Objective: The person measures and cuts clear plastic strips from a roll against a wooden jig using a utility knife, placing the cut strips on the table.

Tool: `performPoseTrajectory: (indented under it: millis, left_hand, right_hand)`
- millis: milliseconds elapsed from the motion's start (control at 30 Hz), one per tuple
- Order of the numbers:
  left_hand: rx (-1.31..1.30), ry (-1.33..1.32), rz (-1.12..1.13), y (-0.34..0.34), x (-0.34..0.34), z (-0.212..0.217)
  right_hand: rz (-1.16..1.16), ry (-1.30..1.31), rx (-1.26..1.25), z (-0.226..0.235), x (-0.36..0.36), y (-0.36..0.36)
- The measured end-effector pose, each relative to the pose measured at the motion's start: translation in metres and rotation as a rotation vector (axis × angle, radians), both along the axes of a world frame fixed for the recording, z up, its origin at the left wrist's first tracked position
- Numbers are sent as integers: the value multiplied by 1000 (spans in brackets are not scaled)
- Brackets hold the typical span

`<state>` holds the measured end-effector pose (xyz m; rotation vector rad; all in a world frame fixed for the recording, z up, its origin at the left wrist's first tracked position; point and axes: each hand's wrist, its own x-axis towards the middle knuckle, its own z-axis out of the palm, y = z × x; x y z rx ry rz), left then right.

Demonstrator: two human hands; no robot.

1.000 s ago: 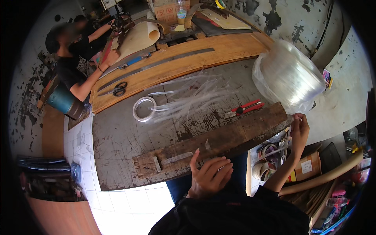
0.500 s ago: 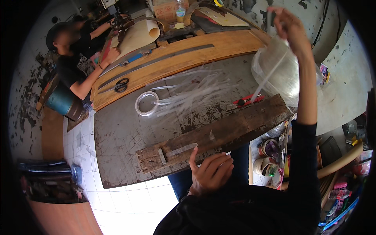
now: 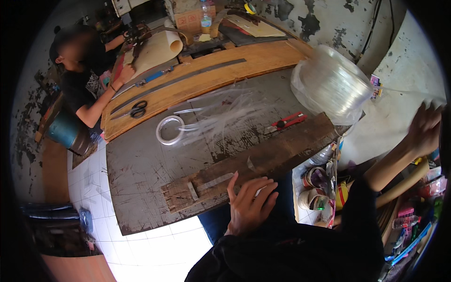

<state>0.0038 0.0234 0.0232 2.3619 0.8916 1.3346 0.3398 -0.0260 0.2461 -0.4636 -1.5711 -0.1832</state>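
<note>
At the near edge of the scarred dark workbench (image 3: 141,164), L hand (image 3: 249,202) rests fingers spread and slack, nothing gripped, fingertips touching the rough wooden plank (image 3: 263,160) w/ its metal strip. R hand (image 3: 423,129) is flung out far right, off the bench, fingers loosely curled; a thin clear strand seems to run from it back toward the big spool of clear plastic tubing (image 3: 331,82) in its bag at the bench's far right corner, but can't tell if the hand really pinches it, too blurred. Step in hand, as I read it: pulling a length of tubing off the spool to measure against the plank. Next move prob. calls for bringing the strand down along the plank, L hand pinning it, then reaching the red cutter (image 3: 286,122) lying just beyond the plank. Cut clear strips (image 3: 225,113) and a coiled ring of tubing (image 3: 170,130) lie mid-bench. Vs half a sec ago: R arm was raised high over the spool, now swung out low to the right; L hand barely moved. Another person (image 3: 89,80) works at the far wooden board (image 3: 202,75), scissors (image 3: 138,109) near them.
</note>
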Motion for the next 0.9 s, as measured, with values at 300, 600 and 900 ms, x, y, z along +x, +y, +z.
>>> performPoseTrajectory:
  millis: [300, 600, 900]
  left_hand:
    - [-556, -115, -261, -18, 11, 5]
    - [-356, -257, -241, -12, -62, -7]
    - [-205, -667, 282, -11, -155, -26]
  right_hand:
    - [320, 291, -847, -206, -188, 19]
    - [319, 1126, -418, -160, -88, 23]
    - [330, 1102, -141, -192, 19, -67]
